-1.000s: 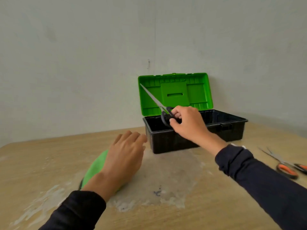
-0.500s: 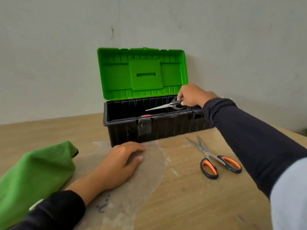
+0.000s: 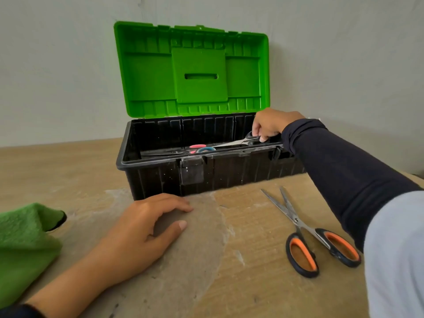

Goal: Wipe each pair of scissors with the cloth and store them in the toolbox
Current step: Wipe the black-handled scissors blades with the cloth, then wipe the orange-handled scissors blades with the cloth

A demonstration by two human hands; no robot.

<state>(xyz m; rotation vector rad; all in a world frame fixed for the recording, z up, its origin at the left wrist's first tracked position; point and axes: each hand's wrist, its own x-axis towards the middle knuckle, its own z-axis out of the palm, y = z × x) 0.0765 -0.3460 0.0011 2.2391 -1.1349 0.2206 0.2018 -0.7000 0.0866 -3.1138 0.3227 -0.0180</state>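
Right hand: my right hand (image 3: 269,125) pinches the black handles of the black-handled scissors (image 3: 241,141), held low inside the toolbox (image 3: 160,180) at its right end.
Scissors axis: blades run leftward along the box's length, tips toward the pink and blue handles (image 3: 202,148) of scissors already lying on the floor of the box.
Left hand: my left hand (image 3: 142,230) rests palm-down on the table (image 3: 252,294), fingers relaxed, holding nothing.
Cloth: green cloth (image 3: 23,244) lies just left of my left hand.
Next pair: orange-handled scissors (image 3: 307,232) lie on the table in front of the box, handles toward me, blades pointing away; nearer my right hand, I judge.
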